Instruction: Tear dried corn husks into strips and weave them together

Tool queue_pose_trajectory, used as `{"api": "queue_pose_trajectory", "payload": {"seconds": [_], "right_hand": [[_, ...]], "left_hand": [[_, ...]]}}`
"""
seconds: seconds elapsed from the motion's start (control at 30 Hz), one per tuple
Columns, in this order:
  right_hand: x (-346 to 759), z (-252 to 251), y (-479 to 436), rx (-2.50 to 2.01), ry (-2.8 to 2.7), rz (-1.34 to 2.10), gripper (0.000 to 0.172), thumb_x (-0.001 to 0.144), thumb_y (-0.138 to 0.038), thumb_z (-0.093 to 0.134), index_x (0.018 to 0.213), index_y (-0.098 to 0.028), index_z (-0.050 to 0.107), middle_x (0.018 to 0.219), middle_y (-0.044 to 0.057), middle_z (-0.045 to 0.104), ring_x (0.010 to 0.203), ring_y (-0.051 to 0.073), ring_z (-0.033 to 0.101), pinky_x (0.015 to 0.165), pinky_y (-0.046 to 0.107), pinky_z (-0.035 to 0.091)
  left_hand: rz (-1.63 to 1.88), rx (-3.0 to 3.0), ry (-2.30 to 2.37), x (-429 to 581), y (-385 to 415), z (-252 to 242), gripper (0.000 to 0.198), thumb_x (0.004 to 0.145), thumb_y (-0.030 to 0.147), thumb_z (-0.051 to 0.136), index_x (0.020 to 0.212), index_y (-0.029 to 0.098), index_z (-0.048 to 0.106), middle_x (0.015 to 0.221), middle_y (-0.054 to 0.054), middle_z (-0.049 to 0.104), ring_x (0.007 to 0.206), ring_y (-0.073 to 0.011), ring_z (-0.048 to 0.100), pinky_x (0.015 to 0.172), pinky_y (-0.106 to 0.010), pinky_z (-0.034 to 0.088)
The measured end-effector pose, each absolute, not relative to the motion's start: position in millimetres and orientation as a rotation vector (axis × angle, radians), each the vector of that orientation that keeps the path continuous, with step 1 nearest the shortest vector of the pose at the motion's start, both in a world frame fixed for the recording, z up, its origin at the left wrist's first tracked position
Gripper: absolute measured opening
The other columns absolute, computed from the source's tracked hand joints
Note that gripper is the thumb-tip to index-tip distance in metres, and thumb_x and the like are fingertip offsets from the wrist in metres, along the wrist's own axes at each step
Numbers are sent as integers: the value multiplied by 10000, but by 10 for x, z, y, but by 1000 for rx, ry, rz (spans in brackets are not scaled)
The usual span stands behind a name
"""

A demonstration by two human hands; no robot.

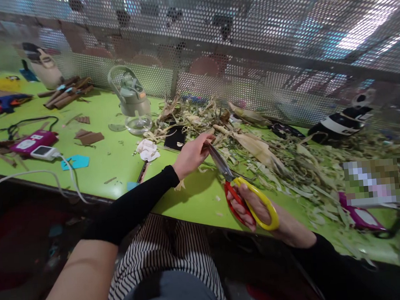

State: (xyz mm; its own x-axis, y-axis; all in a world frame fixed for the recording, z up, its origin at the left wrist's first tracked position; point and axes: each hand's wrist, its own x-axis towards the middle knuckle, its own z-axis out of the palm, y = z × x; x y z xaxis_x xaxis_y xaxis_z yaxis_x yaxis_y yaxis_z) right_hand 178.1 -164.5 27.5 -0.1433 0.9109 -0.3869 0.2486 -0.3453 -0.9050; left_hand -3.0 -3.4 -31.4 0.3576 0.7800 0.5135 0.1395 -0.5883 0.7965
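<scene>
My right hand (pixel 242 207) grips a pair of scissors (pixel 224 164) with one red and one yellow handle loop. Their metal blades point up and left, and the tips come close to the fingers of my left hand (pixel 194 154). Those left fingers are bent together in a pinch; what lies between them is hidden or too small to make out. Just beyond the fingertips lies a long pale dried corn husk (pixel 256 149), among a heap of husk scraps (pixel 197 115). A black phone-like slab (pixel 176 137) lies behind my left hand.
A clear bottle with a green lid (pixel 134 99) stands on the green table (pixel 107 176), crumpled white tissue (pixel 147 150) nearby. A purple power bank (pixel 33 141) with a white cable lies left. A black bottle (pixel 340 126) lies right. Perforated metal mesh (pixel 134 43) runs along the back.
</scene>
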Motion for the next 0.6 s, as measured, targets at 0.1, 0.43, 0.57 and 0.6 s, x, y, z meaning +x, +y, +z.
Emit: {"api": "queue_pose_trajectory", "payload": {"seconds": [0.1,0.43,0.57,0.6], "right_hand": [[1787,283,-1647,-1556,-1338,1520,665,821,-887,624,778,-229,537,529,-72,461,396,63,371,358,199,363],[1784,231,-1616,-1539,-1262,1553,649,799,-858,689,801,-224,550,575,-69,473,409,51,370,345,180,360],[1812,182,-1603,-1504,-1222,1561,650,779,-856,711,823,-230,544,580,-72,474,403,53,361,321,178,343],[1824,170,-1601,-1494,-1218,1557,646,784,-855,707,830,-232,545,581,-72,475,401,55,360,318,181,343]], "left_hand": [[1252,1939,847,-39,-48,-304,495,861,90,613,1354,132,597,1071,-84,769,981,-193,730,930,-296,545],[1245,1815,877,-46,-116,-227,578,847,125,669,1410,177,546,968,-21,734,866,-160,692,859,-283,520],[1137,1638,855,4,-145,-183,491,844,151,704,1319,154,581,878,4,697,731,-118,632,727,-241,486],[1096,1563,841,18,-149,-170,429,857,155,697,1273,146,592,849,9,689,717,-111,628,705,-232,477]]}}
